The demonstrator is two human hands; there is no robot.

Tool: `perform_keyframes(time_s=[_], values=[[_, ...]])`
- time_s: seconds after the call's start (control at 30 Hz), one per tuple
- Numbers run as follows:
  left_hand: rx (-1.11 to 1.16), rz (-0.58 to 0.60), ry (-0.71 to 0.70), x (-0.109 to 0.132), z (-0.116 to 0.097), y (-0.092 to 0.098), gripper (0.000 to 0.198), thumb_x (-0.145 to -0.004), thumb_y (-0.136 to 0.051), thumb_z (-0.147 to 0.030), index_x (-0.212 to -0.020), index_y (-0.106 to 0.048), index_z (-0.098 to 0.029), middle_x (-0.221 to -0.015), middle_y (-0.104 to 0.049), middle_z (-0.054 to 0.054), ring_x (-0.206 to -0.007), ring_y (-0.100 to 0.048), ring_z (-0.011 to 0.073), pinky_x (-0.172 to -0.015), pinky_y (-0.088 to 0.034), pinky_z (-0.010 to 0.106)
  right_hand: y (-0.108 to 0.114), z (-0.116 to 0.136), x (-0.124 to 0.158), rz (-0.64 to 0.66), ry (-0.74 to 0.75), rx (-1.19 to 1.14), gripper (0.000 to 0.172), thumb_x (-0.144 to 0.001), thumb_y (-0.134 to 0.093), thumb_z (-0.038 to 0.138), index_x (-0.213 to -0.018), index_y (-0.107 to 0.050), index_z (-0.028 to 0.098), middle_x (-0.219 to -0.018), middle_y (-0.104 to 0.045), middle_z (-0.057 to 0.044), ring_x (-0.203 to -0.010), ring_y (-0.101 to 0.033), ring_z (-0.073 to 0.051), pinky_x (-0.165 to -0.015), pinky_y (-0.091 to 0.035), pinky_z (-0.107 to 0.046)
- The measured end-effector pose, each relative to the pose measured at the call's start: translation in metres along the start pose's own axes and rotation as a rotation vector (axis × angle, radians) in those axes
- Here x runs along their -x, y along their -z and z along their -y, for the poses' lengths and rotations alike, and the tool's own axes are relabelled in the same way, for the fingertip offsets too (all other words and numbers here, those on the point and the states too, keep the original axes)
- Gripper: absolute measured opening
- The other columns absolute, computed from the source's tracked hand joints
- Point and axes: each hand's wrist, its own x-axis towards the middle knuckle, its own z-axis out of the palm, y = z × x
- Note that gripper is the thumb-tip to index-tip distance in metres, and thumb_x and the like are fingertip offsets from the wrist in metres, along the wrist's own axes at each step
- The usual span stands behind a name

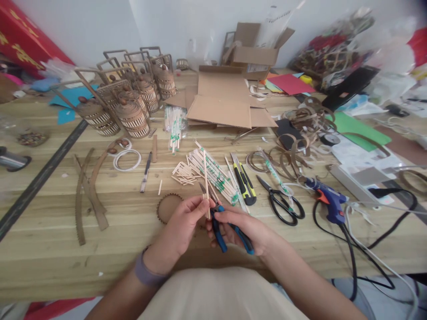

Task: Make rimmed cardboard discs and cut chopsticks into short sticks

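Between the thumb and fingers of my left hand (187, 222) is a thin wooden chopstick (206, 178), held nearly upright. My right hand (242, 226) grips blue-and-black handled pliers (218, 233), whose jaws are up against the chopstick; whether they touch it I cannot tell. Just beyond my hands lie short cut stick pieces (185, 172) and a heap of chopsticks in green-printed wrappers (216, 175). A round cardboard disc with a notched edge (168, 208) sits left of my left hand, partly covered by it.
Black scissors (283, 206), a yellow-black utility knife (244, 180) and a blue glue gun (330, 202) with trailing cords lie to the right. Cardboard strips (82, 195) and white rings (127, 160) are at left. Small handled cardboard-and-stick models (133, 118) stand behind, beside flattened cardboard (220, 104).
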Motion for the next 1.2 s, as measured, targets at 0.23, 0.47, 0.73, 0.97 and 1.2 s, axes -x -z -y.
perform_keyframes(time_s=[0.23,0.47,0.73,0.97,1.2], values=[[-0.023,-0.006,-0.034,0.003,-0.005,-0.002,0.036,-0.073,-0.075,-0.05,-0.08,-0.063,-0.016,-0.066,-0.059,-0.002,-0.051,-0.052,0.0124,-0.043,-0.045,0.025,-0.006,0.005,0.013,-0.04,0.032,0.149,0.03,-0.065,-0.071,0.026,-0.094,-0.065,0.02,-0.094,-0.065,-0.004,-0.089,-0.061,-0.02,-0.068,-0.051,-0.03],[-0.261,-0.159,-0.125,0.007,-0.013,0.006,0.035,-0.074,-0.073,-0.051,-0.076,-0.067,-0.016,-0.082,-0.071,0.004,-0.086,-0.064,0.0209,-0.08,-0.05,0.03,0.0,0.022,0.034,-0.126,0.173,0.684,0.015,-0.07,-0.06,0.026,-0.084,-0.06,0.022,-0.09,-0.061,-0.002,-0.087,-0.053,-0.02,-0.077,-0.043,-0.033],[-0.29,-0.008,0.054,0.013,-0.016,0.003,0.047,-0.073,-0.069,-0.063,-0.083,-0.061,-0.018,-0.081,-0.074,0.006,-0.069,-0.07,0.0202,-0.059,-0.047,0.027,0.007,0.034,0.043,-0.142,0.061,0.909,0.024,-0.07,-0.058,0.026,-0.093,-0.062,0.02,-0.091,-0.06,-0.003,-0.088,-0.052,-0.021,-0.077,-0.042,-0.034],[-0.321,0.099,0.121,0.016,-0.016,0.0,0.048,-0.073,-0.068,-0.063,-0.079,-0.065,-0.015,-0.073,-0.071,0.005,-0.062,-0.066,0.0155,-0.051,-0.043,0.022,0.008,0.034,0.035,-0.071,0.01,0.849,0.024,-0.068,-0.058,0.023,-0.091,-0.063,0.021,-0.091,-0.061,-0.001,-0.092,-0.053,-0.021,-0.08,-0.041,-0.034],[-0.315,0.135,0.149,0.016,-0.013,0.002,0.051,-0.072,-0.068,-0.065,-0.08,-0.069,-0.014,-0.071,-0.071,0.005,-0.058,-0.065,0.0133,-0.049,-0.042,0.02,0.0,0.04,0.031,-0.028,0.0,0.84,0.023,-0.066,-0.057,0.024,-0.089,-0.06,0.02,-0.086,-0.056,0.001,-0.085,-0.048,-0.018,-0.077,-0.036,-0.032]])
